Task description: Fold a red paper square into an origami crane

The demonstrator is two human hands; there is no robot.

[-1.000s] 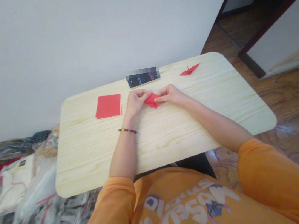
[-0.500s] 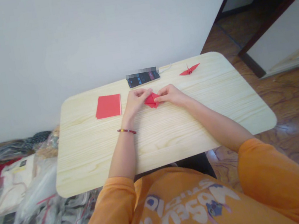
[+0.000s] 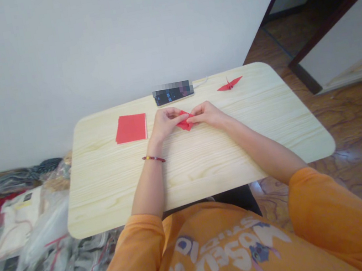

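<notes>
The left hand (image 3: 165,124) and right hand (image 3: 205,113) stand narrow, fingertips pinching a folded red paper (image 3: 185,124) from either side, mid-surface; its long axis runs side to side, neither hand nearer. A beaded bracelet (image 3: 153,159) circles the left wrist. Pale wood of the surface (image 3: 209,177) extends from the hands to the near edge. Left of the left hand lies a stack of red paper (image 3: 130,128). Farther out, near the far edge, are a phone (image 3: 169,96) and, beyond the right hand, a paper crane (image 3: 229,84).
</notes>
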